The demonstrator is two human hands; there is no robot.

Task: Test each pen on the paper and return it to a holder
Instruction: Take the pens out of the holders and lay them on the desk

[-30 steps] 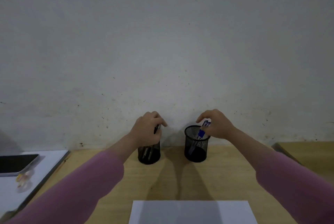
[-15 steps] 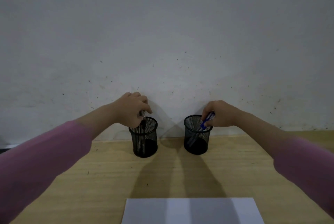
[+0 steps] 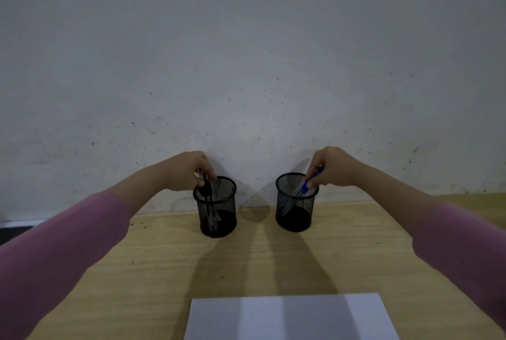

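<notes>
hands both pinching pens: left hand (image 3: 189,171) on dark pen (image 3: 206,191) near upright, right hand (image 3: 332,167) on blue pen (image 3: 310,182) tilted down-left into holder (image 3: 297,209).

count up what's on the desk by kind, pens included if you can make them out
black wire-mesh pen holders: 2 (left one, right one)
white paper sheets: 1
blue-capped pens: 1, gripped by the right hand
dark pens gripped by the left hand: bunched, number unclear
total: 4, plus the dark pens

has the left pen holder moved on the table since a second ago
Cannot tell: the head camera itself shifted. The left holder stands about as far from the right holder as before.
</notes>
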